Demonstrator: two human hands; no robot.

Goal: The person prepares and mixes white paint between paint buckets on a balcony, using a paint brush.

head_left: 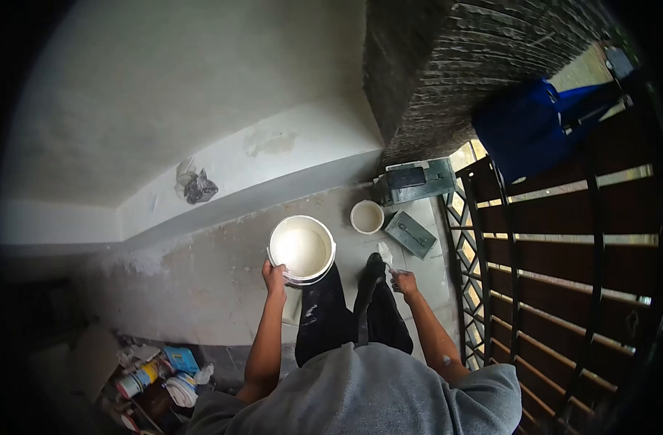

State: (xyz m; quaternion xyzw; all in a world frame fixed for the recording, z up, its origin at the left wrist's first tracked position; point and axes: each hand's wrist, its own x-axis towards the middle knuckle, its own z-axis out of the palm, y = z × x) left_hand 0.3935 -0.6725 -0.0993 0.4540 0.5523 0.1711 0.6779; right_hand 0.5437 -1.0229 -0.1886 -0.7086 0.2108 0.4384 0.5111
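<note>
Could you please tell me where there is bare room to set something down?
The ledge is free between the crumpled bag and the textured pillar. A narrow floor strip is free between the right hand and the gate. Around the small bucket and two dark boxes it's crowded.

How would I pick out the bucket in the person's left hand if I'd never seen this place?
Start at the slatted gate on the picture's right and go left to the person's dark-trousered legs. Just above them in the picture, the left hand grips a white bucket. It looks bigger than the other pale bucket, which stands on the floor.
</note>
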